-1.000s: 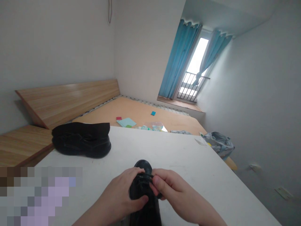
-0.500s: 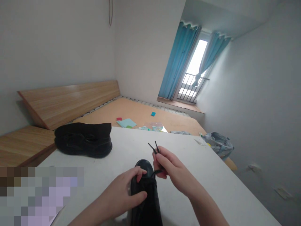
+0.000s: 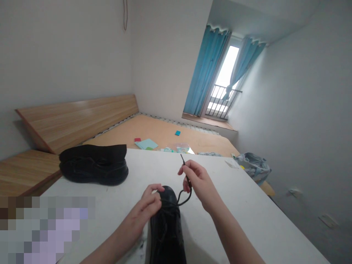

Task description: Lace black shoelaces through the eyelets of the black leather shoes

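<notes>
A black leather lace-up shoe (image 3: 166, 234) lies on the white table (image 3: 233, 220) with its toe pointing away from me. My left hand (image 3: 145, 209) grips the shoe near the toe and hides part of its side. My right hand (image 3: 196, 179) is raised just beyond and to the right of the toe, pinching a thin black shoelace (image 3: 185, 194). The lace curves out of the shoe's upper in a small loop, and its tip sticks up above my fingers.
A second black shoe (image 3: 93, 165) lies on its side near the table's far left corner. Beyond the table are wooden bed panels (image 3: 74, 124) and a bed base holding papers. A grey bag (image 3: 254, 167) sits past the right edge. A pixelated patch covers the lower left.
My right hand has moved up and away from the shoe, drawing the lace out into a loop. My left hand has shifted toward the toe, and the view has turned slightly.
</notes>
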Demonstrator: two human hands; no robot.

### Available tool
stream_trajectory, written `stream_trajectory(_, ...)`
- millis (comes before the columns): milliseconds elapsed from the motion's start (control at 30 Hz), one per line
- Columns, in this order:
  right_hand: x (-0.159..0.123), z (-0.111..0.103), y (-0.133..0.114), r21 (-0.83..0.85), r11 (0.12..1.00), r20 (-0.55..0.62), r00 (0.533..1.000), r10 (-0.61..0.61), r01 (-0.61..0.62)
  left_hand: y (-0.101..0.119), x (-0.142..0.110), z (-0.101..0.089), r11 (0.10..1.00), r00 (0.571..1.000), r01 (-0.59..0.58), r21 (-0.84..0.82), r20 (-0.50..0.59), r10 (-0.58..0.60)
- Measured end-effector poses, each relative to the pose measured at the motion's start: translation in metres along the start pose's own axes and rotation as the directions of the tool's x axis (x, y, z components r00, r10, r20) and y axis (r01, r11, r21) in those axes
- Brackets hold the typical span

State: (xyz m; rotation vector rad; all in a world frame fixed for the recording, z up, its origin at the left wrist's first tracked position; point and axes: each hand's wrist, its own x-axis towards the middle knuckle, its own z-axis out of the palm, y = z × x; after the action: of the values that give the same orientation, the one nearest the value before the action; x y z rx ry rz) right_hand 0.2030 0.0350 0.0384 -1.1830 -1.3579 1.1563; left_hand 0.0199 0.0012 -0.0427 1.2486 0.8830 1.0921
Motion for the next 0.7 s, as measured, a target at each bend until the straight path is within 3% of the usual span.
stream_trajectory(100, 0.013, -0.029, 0.007, 0.037, 0.999, -0.07, 0.998, 0.0, 0.003, 0.01, 0.011, -0.011, 0.923, 0.974, 0.073, -0.377, -0.173, -0.148)
stream_trajectory(233, 0.014, -0.062, 0.024, -0.02, 1.0, -0.11, 0.994, -0.021, 0.019, 0.025, 0.021, -0.031, 0.831, 0.972, 0.034, -0.555, -0.175, -0.157)
stream_trajectory(367, -0.02, -0.067, 0.045, -0.198, 0.98, -0.003, 1.0, -0.021, 0.02, 0.03, 0.019, -0.039, 0.731, 0.987, 0.023, -0.682, -0.102, -0.126)
stream_trajectory(433, -0.042, -0.06, 0.052, -0.335, 0.941, 0.12, 0.993, 0.005, 0.036, 0.027, 0.016, -0.034, 0.844, 0.994, 0.041, -0.535, -0.066, -0.09)
stream_trajectory(500, -0.061, -0.052, 0.055, -0.566, 0.818, 0.237, 0.97, 0.047, 0.099, 0.023, 0.014, -0.024, 0.988, 0.999, 0.05, -0.149, -0.011, -0.052)
stream_trajectory(533, -0.068, -0.049, 0.056, -0.679, 0.72, 0.279, 0.958, 0.069, 0.146, 0.021, 0.013, -0.017, 0.995, 0.999, 0.033, 0.095, 0.031, -0.037)
stream_trajectory(600, -0.076, -0.044, 0.055, -0.813, 0.531, 0.336, 0.938, 0.092, 0.239, 0.018, 0.009, -0.002, 0.863, 0.992, -0.055, 0.502, 0.129, -0.012)
stream_trajectory(700, -0.078, -0.039, 0.053, -0.834, 0.447, 0.393, 0.917, 0.071, 0.323, 0.017, 0.004, 0.016, 0.64, 0.968, -0.191, 0.744, 0.252, -0.004)
